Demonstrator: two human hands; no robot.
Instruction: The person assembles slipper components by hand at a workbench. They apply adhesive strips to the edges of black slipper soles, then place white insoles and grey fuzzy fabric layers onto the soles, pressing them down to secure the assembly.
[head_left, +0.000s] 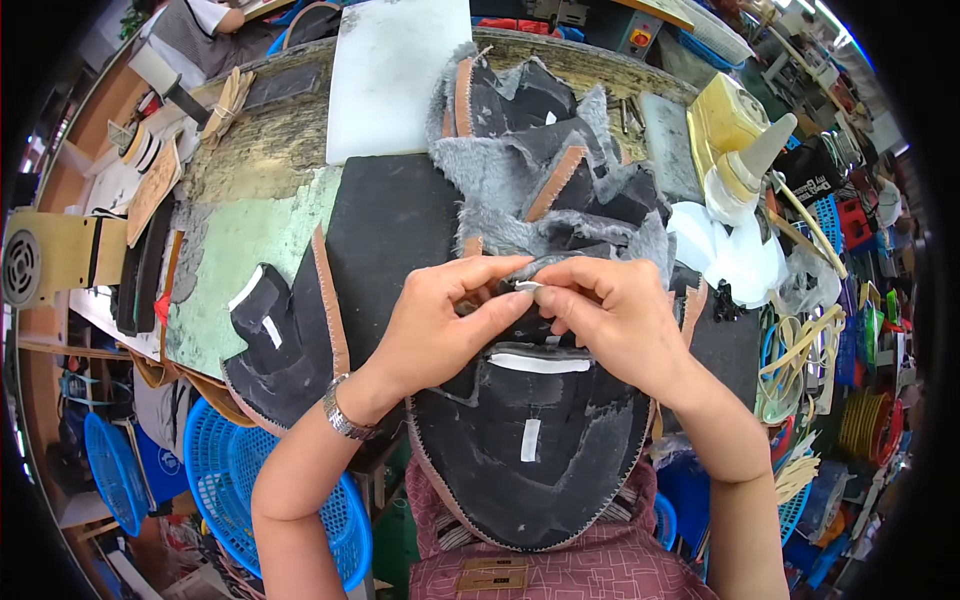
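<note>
Thumbs and forefingers of my left hand (450, 315) and my right hand (620, 310) meet in a pinch on a small white tape strip (528, 286), partly hidden by the fingertips. Just below them, a black shoe upper (530, 430) with a stitched rim hangs over the table edge onto my lap. It carries a white band along its top edge and a short white strip in its middle. Right beyond my hands lie several fur-lined black shoe uppers (560, 180) with grey fluff and tan edging, heaped together. Another black upper (290, 330) lies to the left of my left forearm.
A dark board (385, 220) and a white board (395, 85) cover the table's middle. A yellow container (725, 110) and a white-nozzled bottle (740, 180) stand at right, near pale straps (800, 350). Blue baskets (225, 490) sit below left. A person (190, 40) is at far left.
</note>
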